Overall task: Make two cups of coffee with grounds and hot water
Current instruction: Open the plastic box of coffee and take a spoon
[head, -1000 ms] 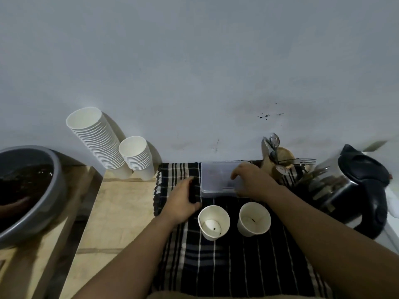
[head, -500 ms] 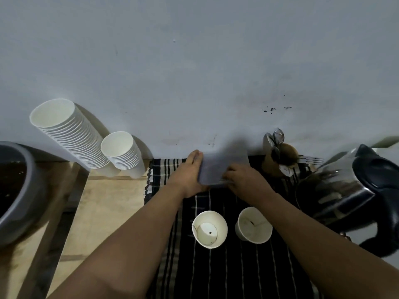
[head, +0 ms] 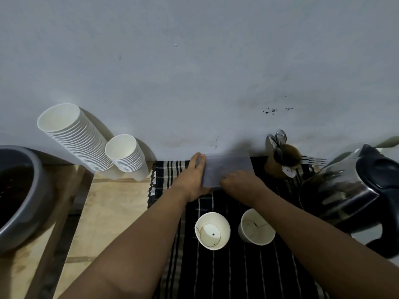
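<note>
- Nearest me, two paper cups [head: 212,230] [head: 256,227] stand empty on the striped cloth [head: 237,272].
- Beyond them, my left hand [head: 194,180] and right hand [head: 239,182] have lifted the plastic container [head: 226,169]; fingers clamp it, so grounds come next.
- Kettle [head: 354,195] right; cup stacks [head: 73,137] lean on the wall [head: 194,61].

Container [head: 226,169]: translucent, frosted plastic with a matt face. Two cups [head: 212,230] [head: 257,229]: white paper, matt, with smooth inner walls bearing brown stains. Stacked cups [head: 75,137]: the same matt white paper. Cloth [head: 237,272]: woven fabric, black with pale stripes. Counter [head: 112,203]: bare light wood, unpolished. Kettle [head: 345,190]: glossy, mirror-like metal body with black plastic lid and handle. Spoons [head: 278,139]: shiny metal. Bowl [head: 23,201]: grey with a smooth satin finish.
</note>
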